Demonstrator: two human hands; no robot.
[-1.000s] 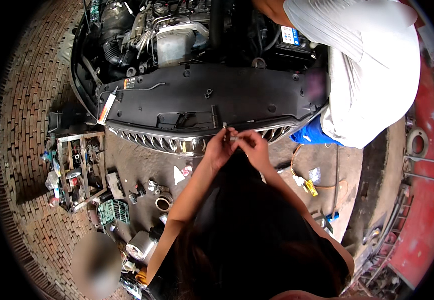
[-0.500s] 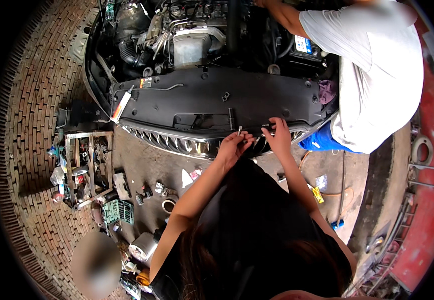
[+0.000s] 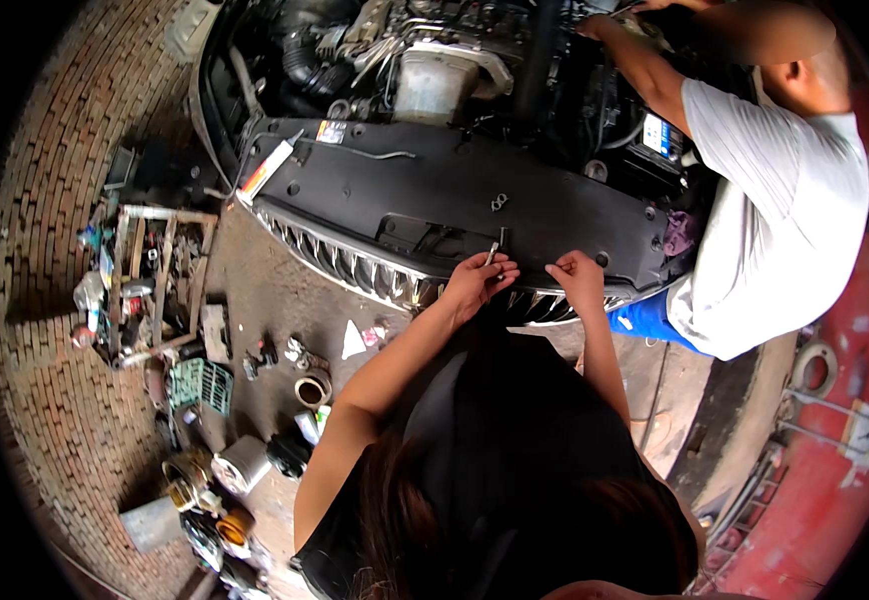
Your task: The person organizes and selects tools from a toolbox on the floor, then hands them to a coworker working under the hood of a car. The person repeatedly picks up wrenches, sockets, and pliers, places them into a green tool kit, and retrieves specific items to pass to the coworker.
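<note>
Black plastic cover panel (image 3: 455,190) spans the front of the open engine bay, lying just behind the chrome grille (image 3: 355,268), and it is the part under attention. Left hand (image 3: 475,280) is closed narrowly on a small metal tool or fastener (image 3: 493,252), a thin silvery piece held upright against the panel's front edge; its exact kind is too small to tell. Right hand (image 3: 577,280) rests just beside it on the same edge, fingers curled; whether it grips anything cannot be told. Judged from this, the step in hand is working a fixing at the front edge of the panel, close to its middle. The next move appears to call for steady pressure and alignment of the small piece with its hole while the other hand braces the edge. The panel looks matt, dusty and intact, with several fixing points across it and a white and orange label (image 3: 267,170) at its left end. A second person in a white shirt (image 3: 785,220) leans into the engine (image 3: 435,70) from the right side. Loose parts and a wooden crate (image 3: 150,280) lie on the floor (image 3: 255,290) to the left.
</note>
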